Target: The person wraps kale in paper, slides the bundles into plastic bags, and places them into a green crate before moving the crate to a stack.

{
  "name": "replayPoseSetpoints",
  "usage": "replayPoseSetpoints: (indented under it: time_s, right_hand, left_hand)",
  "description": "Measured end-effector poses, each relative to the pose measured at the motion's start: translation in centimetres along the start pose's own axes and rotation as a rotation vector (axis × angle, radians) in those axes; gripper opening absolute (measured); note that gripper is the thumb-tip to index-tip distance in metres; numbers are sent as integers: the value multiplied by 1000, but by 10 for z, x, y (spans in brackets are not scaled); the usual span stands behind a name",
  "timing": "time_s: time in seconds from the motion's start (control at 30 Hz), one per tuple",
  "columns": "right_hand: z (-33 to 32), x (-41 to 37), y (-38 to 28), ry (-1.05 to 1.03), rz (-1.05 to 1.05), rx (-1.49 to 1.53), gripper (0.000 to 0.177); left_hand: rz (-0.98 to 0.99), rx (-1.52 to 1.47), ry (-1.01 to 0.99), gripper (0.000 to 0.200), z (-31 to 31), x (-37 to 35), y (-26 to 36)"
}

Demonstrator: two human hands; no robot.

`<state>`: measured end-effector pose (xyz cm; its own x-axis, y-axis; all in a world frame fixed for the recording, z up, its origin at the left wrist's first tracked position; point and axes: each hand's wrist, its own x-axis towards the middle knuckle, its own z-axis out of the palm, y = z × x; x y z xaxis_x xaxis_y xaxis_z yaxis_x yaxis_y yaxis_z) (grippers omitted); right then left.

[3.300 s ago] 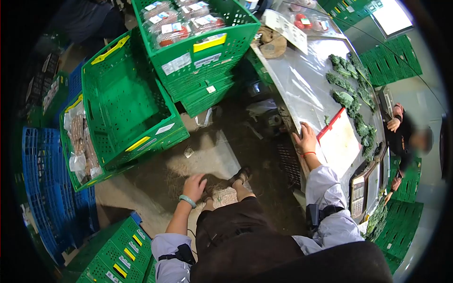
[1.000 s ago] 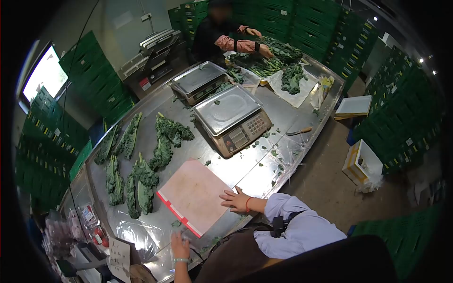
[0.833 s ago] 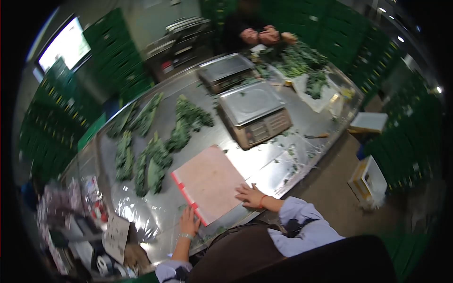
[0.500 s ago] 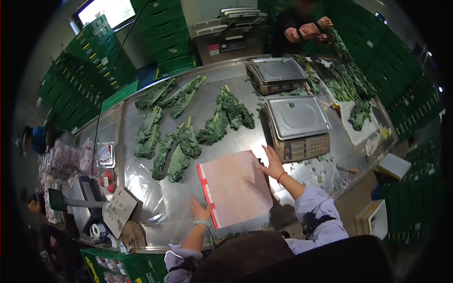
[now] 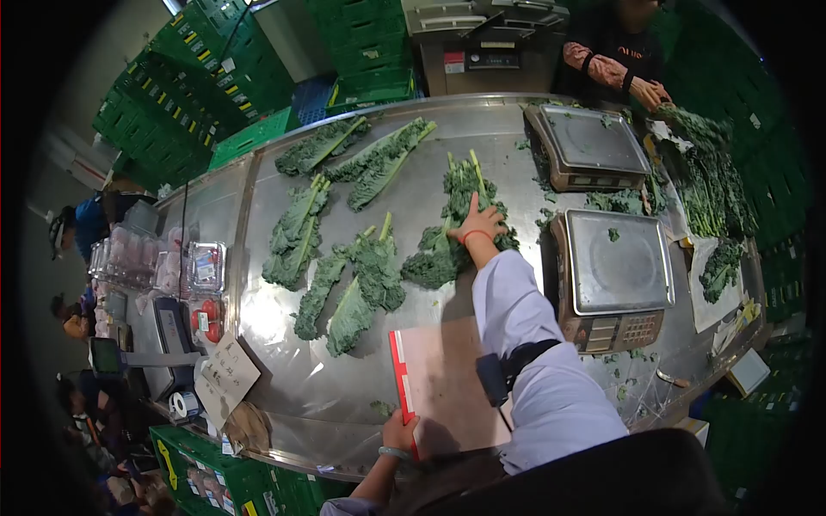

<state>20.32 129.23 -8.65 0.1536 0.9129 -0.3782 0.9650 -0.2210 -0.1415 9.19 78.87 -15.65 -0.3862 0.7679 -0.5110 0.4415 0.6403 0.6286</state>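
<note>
In the head view, the right hand (image 5: 476, 225) stretches far across the shiny steel table (image 5: 508, 146) and lies on a bunch of dark green curly kale (image 5: 434, 262), fingers spread flat and index extended, not closed on the stems. The bunch lies just left of the grey weighing scale (image 5: 615, 275). The left hand (image 5: 400, 427) touches the red edge of the pale pink cutting board (image 5: 439, 378); its grip cannot be told. Gathering the stalks together low at the stems would likely keep leaves from scattering.
</note>
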Motion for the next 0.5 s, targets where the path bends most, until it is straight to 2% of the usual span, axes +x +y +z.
replayPoseSetpoints:
  time_s: [0.03, 0.07, 0.13, 0.17, 0.23, 0.3, 0.37, 0.43, 0.5]
  right_hand:
    - [5, 9, 11, -5, 11, -11, 119]
    - [12, 30, 29, 47, -62, 23, 111]
    - [13, 35, 64, 167, -209, 8, 98]
    - [7, 26, 80, 172, -272, 19, 97]
    - [-10, 7, 104, 119, -302, 177, 95]
    - [-26, -19, 126, 191, -434, 265, 93]
    - [-45, -60, 151, 293, -591, 353, 89]
    - [-85, -127, 162, 344, -676, 452, 90]
    - [-114, -177, 171, 456, -724, 425, 89]
  left_hand:
    - [-15, -65, 13, 32, 7, 2, -9]
    - [-10, -72, 4, 32, 12, 7, -10]
    - [-57, -474, -4, 29, 15, 5, -12]
    - [-59, -476, -4, 29, 14, 6, -9]
    - [-4, -791, -47, 28, 16, 7, -1]
    - [-64, -712, -151, 30, 9, 9, 7]
    - [-30, -700, -202, 29, 6, 11, 11]
    - [-49, -755, -188, 29, 20, 14, 0]
    - [-43, -811, -166, 29, 30, 13, 9]
